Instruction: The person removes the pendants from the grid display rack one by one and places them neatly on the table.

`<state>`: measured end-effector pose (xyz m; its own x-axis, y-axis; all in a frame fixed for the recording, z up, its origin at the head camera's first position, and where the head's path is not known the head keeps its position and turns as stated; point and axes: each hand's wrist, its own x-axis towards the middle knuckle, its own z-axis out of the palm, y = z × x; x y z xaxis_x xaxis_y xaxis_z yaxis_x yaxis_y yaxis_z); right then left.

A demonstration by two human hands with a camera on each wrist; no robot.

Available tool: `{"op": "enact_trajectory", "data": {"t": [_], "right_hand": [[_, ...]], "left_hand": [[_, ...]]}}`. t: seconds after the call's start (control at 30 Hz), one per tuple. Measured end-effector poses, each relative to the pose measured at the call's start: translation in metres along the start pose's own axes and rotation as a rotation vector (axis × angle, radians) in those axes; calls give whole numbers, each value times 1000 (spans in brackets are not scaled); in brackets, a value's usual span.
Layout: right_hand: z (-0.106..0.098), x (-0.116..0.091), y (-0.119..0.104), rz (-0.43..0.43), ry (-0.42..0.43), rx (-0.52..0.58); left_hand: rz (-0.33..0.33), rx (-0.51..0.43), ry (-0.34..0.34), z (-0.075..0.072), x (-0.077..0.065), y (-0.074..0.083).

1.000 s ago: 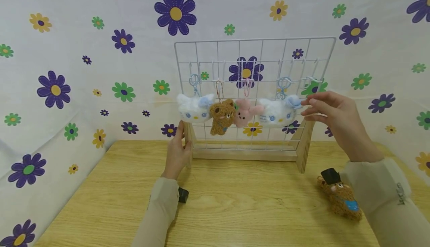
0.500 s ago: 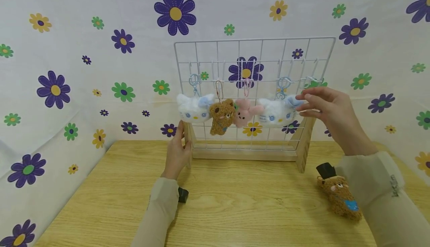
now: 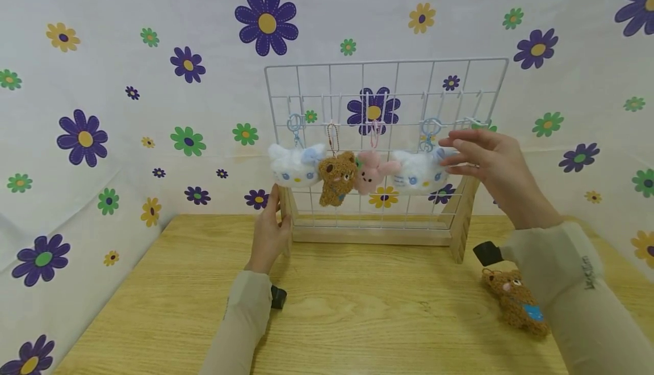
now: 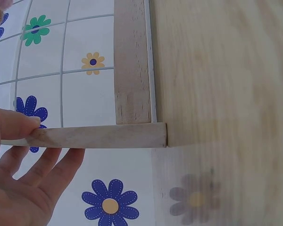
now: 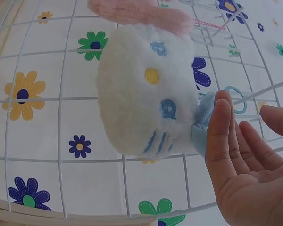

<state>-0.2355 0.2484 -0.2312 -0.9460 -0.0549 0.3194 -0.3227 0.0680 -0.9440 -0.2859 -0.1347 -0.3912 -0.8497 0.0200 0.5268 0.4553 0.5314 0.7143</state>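
Observation:
My left hand point(image 3: 268, 236) grips the left wooden upright point(image 4: 94, 137) of a white wire grid rack point(image 3: 388, 63), thumb on one side and fingers on the other. My right hand point(image 3: 503, 171) is raised at the rack's right, fingers loosely extended and thumb apart. Its fingertips overlap the blue bow point(image 5: 203, 115) of a white plush cat-head keychain point(image 3: 416, 173), which hangs by a blue ring point(image 3: 431, 126). Left of it hang a pink plush bunny keychain point(image 3: 370, 176), a brown plush bear keychain point(image 3: 337, 179) and another white cat-head keychain point(image 3: 295, 168).
A second brown bear keychain point(image 3: 513, 298) with a blue bag lies on the wooden table point(image 3: 357, 318), partly behind my right sleeve. Bare hooks point(image 3: 472, 121) stick out at the grid's right. A flower-print cloth point(image 3: 204, 12) hangs behind the rack.
My right hand has moved left, its fingertips coming further over the right cat-head's bow. The left hand keeps its hold on the upright.

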Motion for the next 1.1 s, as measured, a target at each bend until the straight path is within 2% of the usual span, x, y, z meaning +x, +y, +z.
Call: {"op": "enact_trajectory", "data": {"t": [0.17,0.4,0.6,0.7,1.1], "right_hand": [[5,4,0,-3,0,22],[7,8,0,33,11,-46],[9,13,-1,22,-4,-63],[10,16,-1,22,-11,-26],[26,26,-5,40,143,-147]], "left_hand": [[-10,-12,-4,0,0,-1],[4,-25,-3,1,1,0],[-2,-37,-8,0,0,1],[-8,-34,-10,0,0,1],[-13,-14,-9,0,0,2]]}}
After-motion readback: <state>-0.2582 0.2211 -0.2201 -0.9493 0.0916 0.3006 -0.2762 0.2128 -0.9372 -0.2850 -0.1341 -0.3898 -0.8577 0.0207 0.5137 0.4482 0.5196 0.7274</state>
